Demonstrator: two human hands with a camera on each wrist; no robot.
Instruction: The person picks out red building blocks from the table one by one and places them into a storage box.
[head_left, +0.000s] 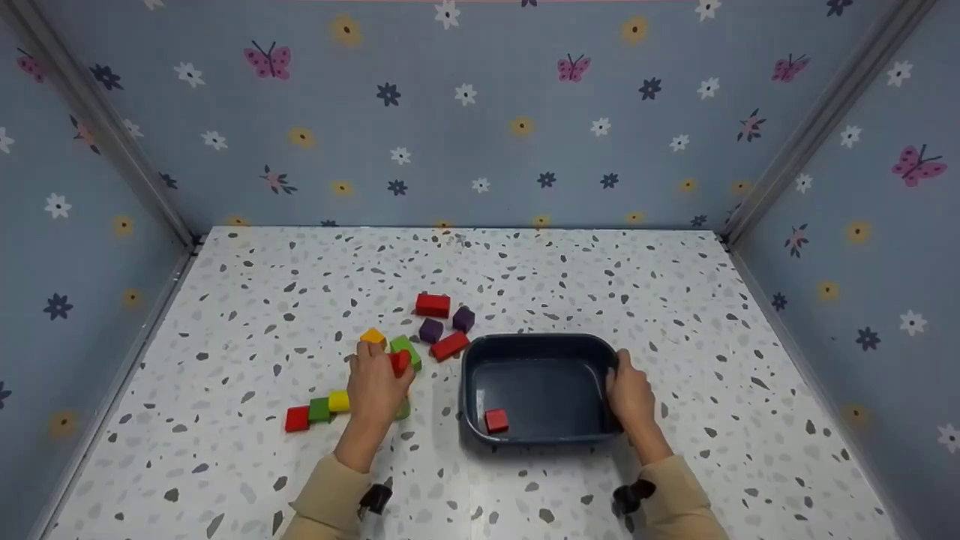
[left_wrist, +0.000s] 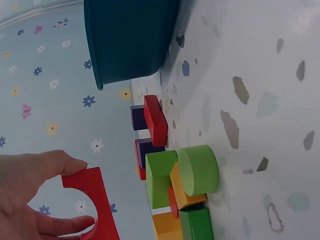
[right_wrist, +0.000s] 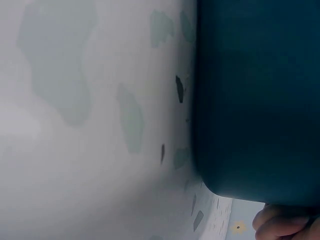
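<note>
My left hand [head_left: 375, 384] pinches a red arch block [left_wrist: 95, 197] between thumb and fingers, raised above the other blocks in the left wrist view. Under and around that hand lie a light green block [head_left: 403, 348], an orange block [head_left: 373, 337] and a yellow block [head_left: 339, 401]; the hand hides part of this group. My right hand [head_left: 631, 394] grips the right side of a dark blue rectangular tub [head_left: 536, 439], fingers at its rim. Inside the tub, near its front left corner, sits a red cube [head_left: 496, 420].
Two purple cubes [head_left: 463, 319] and two red blocks [head_left: 433, 305] lie behind and left of the tub. A dark green block [head_left: 319, 410] and a red block [head_left: 297, 418] stand at the row's left end. Flowered panels [head_left: 480, 112] enclose the speckled table [head_left: 585, 277].
</note>
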